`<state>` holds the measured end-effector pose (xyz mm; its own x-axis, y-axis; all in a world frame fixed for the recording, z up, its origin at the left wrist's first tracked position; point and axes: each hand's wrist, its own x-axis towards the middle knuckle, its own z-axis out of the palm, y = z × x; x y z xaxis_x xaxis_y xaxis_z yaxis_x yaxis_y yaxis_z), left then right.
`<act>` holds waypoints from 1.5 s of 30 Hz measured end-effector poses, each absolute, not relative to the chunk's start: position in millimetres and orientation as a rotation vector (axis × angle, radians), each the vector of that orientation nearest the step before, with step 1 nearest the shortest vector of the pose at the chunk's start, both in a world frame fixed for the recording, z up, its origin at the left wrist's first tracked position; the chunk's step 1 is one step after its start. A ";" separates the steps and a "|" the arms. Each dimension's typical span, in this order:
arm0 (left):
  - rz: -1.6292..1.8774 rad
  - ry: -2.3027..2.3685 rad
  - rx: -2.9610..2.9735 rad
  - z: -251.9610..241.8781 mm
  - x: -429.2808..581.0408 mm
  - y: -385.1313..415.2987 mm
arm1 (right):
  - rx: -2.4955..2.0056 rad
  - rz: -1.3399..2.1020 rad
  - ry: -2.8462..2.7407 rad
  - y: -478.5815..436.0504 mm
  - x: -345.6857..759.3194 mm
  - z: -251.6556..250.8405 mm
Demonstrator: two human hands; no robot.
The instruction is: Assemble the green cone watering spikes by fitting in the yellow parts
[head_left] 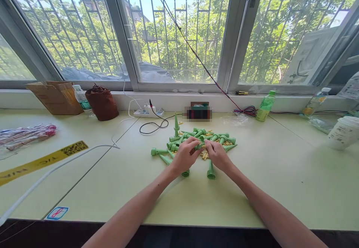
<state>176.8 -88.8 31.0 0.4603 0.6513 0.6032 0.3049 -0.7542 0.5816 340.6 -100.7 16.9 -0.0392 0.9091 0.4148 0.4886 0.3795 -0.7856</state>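
Note:
A heap of green cone-shaped plastic spikes (196,135) and small yellow pieces (204,154) lies on the pale green table (266,188). My left hand (185,153) and my right hand (216,153) meet over the front of the heap, fingers curled. Together they pinch one green spike (199,146) between their fingertips. One spike (176,125) stands upright at the back of the heap. Two others (211,171) lie close in front of my hands.
On the sill side stand a cardboard box (54,96), a water bottle (82,100), a brown pouch (101,103), a power strip (147,111) and a green bottle (265,106). A paper cup (343,132) is at the right. A white cable (56,167) and yellow tape (39,161) lie left.

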 end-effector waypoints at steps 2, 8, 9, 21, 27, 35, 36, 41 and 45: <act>1.214 0.800 2.327 30.8 177.2 -88.9 | -1.250 0.572 -1.671 -100.8 340.8 17.2; 1.164 0.906 2.044 34.5 177.9 -89.6 | -1.186 0.546 -1.730 -107.7 340.9 23.8; 1.114 0.911 1.968 35.2 177.5 -89.9 | -1.181 0.526 -1.751 -108.7 340.8 24.3; 1.213 0.890 2.111 35.8 178.8 -92.2 | -1.202 0.463 -1.794 -107.1 340.6 21.2; 1.273 0.855 2.284 30.4 178.5 -91.5 | -1.230 0.481 -1.773 -108.4 340.4 23.1; 1.286 0.869 2.377 27.1 176.7 -90.1 | -1.236 0.568 -1.733 -105.5 340.6 19.5; 1.285 0.872 2.381 26.9 176.5 -89.8 | -1.238 0.578 -1.727 -105.2 340.7 18.8; 1.289 0.876 2.395 25.5 175.9 -88.7 | -1.238 0.619 -1.708 -104.7 340.8 17.7; 1.290 0.867 2.415 23.4 174.6 -88.1 | -1.240 0.658 -1.690 -103.3 341.0 16.6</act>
